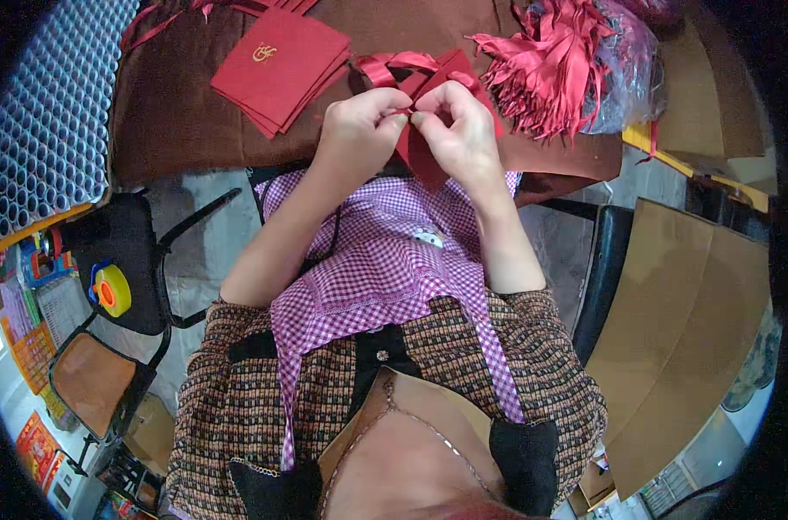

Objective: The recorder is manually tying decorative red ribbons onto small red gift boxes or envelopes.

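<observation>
At the near edge of the brown-covered table, my left hand [362,128] and my right hand [461,137] meet with thumbs and forefingers pinched together. Between the fingertips is a small bit of red ribbon, mostly hidden by the fingers. A loop of shiny red ribbon [397,62] rises just beyond my hands. Beneath them a flat red piece [424,163] hangs over toward my lap. To the left lies a stack of flat red squares [281,65], the top one with a gold emblem. A bunch of red ribbons [550,78] lies to the right.
Brown cloth [177,113] covers the table. A clear plastic bag [628,74] sits behind the ribbon bunch. Cardboard sheets [671,329] stand at my right. On the left are a tray of round cells [47,113] and a black chair holding a yellow tape roll [112,289].
</observation>
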Demonstrator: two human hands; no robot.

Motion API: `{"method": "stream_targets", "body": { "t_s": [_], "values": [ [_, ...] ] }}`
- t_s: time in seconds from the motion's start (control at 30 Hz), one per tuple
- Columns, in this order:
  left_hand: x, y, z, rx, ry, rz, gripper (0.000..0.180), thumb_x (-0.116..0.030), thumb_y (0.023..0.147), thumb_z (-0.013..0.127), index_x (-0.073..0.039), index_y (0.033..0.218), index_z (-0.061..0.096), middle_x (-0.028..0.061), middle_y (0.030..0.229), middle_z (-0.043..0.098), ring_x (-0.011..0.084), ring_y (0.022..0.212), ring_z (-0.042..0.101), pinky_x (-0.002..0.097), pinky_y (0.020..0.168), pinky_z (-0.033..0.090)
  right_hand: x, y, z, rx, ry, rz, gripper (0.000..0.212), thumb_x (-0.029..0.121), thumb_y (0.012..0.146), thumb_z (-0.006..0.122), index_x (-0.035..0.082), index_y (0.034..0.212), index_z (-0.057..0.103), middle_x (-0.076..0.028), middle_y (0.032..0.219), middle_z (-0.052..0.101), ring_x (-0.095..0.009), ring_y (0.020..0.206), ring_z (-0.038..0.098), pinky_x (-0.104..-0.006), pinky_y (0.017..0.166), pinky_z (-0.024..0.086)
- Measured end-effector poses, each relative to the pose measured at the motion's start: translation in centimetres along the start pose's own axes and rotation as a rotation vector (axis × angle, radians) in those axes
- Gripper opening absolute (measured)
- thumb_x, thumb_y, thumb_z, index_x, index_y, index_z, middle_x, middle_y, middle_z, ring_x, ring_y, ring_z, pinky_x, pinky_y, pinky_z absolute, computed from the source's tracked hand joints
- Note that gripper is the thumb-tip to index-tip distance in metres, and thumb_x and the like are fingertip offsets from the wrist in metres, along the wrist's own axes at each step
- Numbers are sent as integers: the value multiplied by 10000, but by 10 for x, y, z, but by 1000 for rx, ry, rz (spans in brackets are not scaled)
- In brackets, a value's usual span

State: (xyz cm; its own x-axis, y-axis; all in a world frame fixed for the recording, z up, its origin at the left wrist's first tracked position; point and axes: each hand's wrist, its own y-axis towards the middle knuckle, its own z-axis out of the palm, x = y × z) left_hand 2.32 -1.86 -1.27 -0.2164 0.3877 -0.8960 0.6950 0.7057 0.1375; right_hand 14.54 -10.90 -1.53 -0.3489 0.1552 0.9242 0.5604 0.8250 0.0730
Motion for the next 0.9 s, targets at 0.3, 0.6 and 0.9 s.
{"method": "stream_targets", "body": {
  "t_s": [0.3,0.6,0.9],
  "values": [
    [0,1,3,-113,184,310,156,-14,761,641,-3,917,654,52,742,639,79,637,575,224,585,481,6,-3,-1,-21,-74,-163,128,-2,749,621,-3,846,536,-73,751,582,-168,684,573,-284,634,462],
    [5,8,-9,30,-493,-137,197,25,792,590,54,986,597,10,778,603,47,689,550,192,608,459,17,-4,-13,-83,-330,-454,137,-16,748,611,-2,879,574,-126,853,592,-283,819,574,-357,737,459],
    [1,9,-8,28,-563,-170,197,31,808,582,57,1003,583,27,828,611,63,741,572,197,663,481,12,-3,-11,-214,-499,-537,105,23,744,632,47,839,596,-82,864,592,-260,833,540,-365,763,395]
  ]
}}
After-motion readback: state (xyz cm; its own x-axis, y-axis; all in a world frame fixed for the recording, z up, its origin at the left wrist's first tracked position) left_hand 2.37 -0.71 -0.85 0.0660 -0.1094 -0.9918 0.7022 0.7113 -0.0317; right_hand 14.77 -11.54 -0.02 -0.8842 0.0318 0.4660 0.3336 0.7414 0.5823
